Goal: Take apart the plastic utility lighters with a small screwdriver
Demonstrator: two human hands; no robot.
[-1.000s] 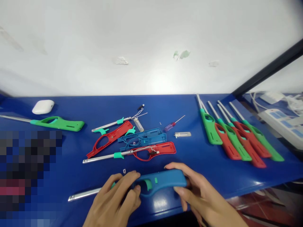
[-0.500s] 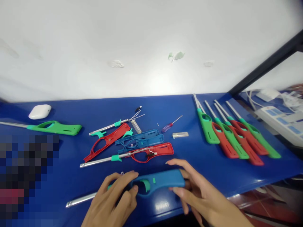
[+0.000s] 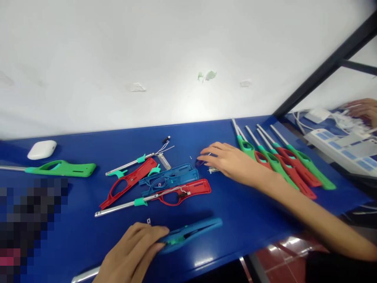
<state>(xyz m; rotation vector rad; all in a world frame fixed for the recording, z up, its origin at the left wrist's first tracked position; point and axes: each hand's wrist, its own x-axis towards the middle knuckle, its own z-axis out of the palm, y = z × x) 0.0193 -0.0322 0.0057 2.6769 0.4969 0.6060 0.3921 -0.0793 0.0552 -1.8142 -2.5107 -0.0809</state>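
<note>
The left hand has its grip clamped around the blue lighter, which is at the near edge of the tabletop, turned edge-on so that a dark gap shows between the two halves of its handle; its metal tube sticks out past the hand at lower left. The right hand reaches out over the screwdriver, fingers bent downward, and covers much of it; whether its grip is closed on the tool cannot be told. A clear tank shows partly beneath the same hand. Between the hands and the wall, to the left, are blue handle halves, a red handle half with a tube lying across it, and another clear tank. A row of green and red lighters lies at right, partly behind the right forearm. Farther right, another person's hand is near a power strip.
</note>
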